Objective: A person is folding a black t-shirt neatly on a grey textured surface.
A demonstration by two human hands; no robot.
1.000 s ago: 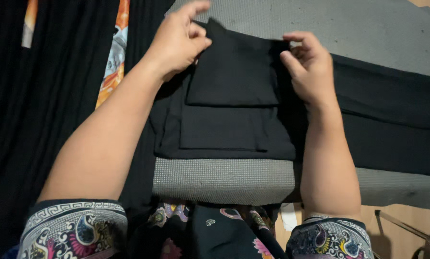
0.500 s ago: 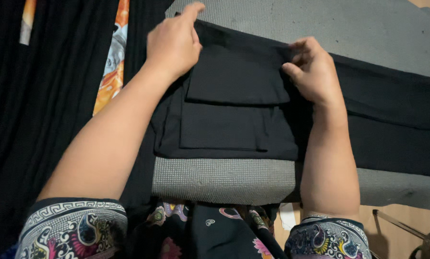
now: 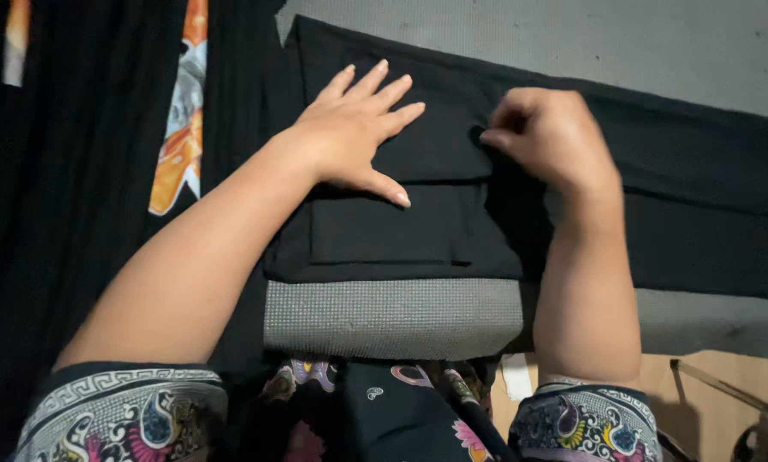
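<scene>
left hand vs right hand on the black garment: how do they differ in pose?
The left hand lies flat, palm down, fingers spread; the right hand is curled, fingertips pinching.
The left hand rests on the top fold of the folded black garment; the right hand sits at that fold's right edge.
Both are bare and touch the garment.

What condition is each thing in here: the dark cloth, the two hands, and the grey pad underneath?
Black garment: folded in flat layers on the mat.
Left hand: open, palm pressed flat on the garment.
Right hand: fingers curled, pinching a fold edge.
Grey mat: flat, partly covered.
Printed black fabric: spread out alongside.
</scene>
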